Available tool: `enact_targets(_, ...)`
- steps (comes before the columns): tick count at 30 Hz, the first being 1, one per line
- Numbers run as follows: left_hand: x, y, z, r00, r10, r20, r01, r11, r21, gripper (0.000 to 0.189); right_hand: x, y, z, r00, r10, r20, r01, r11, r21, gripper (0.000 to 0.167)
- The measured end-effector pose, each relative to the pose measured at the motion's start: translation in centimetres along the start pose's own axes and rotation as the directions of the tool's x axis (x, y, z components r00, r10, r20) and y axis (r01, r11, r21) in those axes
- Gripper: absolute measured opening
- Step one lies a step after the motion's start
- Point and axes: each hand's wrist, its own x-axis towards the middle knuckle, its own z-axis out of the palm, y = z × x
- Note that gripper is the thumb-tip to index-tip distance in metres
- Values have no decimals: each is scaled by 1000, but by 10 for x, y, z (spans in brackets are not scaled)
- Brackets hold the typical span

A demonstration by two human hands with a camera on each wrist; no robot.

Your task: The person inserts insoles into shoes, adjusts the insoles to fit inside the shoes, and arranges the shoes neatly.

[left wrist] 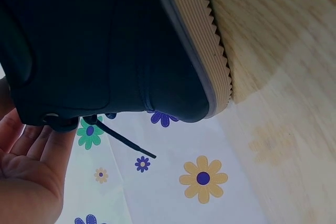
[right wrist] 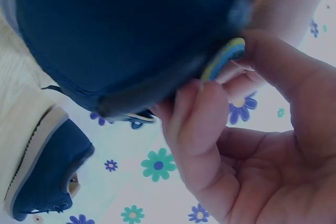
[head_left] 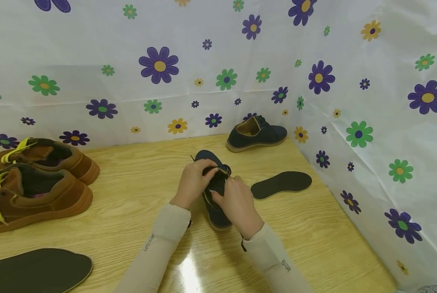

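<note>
A dark navy lace-up shoe [head_left: 219, 217] stands on the table between both hands, its toe pointing away. My left hand [head_left: 191, 181] grips the shoe's upper at the opening, near the laces; in the left wrist view its fingers sit beside a lace eyelet. With thumb and fingers my right hand [head_left: 240, 205] pinches the edge of a dark insole [head_left: 217, 184], which lies partly inside the shoe. Yellow and blue layers show along that insole's edge [right wrist: 223, 59] in the right wrist view. The insole's far end is hidden in the shoe.
Another dark insole [head_left: 281, 185] lies right of the hands. Behind it is the matching navy shoe [head_left: 260, 137]. Two brown shoes with yellow laces [head_left: 50, 203] stand at left, and a large dark insole [head_left: 35, 270] lies at front left. Flowered sheets [head_left: 189, 97] border the table.
</note>
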Motion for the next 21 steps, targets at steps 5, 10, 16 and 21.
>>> enact_targets(5, -1, 0, 0, 1000, -5, 7, 5, 1000, -2, 9, 5, 2, 5, 999, -37, 11, 37, 999, -31, 41)
enact_targets(10, -1, 0, -1, 1000, -3, 7, 3, 1000, -6, 9, 6, 2, 7, 996, -57, 62, 61, 996, -63, 41)
enact_targets(16, 0, 0, -1, 1000, 5, 10, -5, 1000, -2, 9, 5, 2, 11, 995, -53, 88, 58, 997, -58, 49)
enact_targets(21, 0, 1, -1, 1000, 10, 11, -10, 1000, -4, 9, 4, 4, 9, 990, -51, 134, 54, 998, -18, 41)
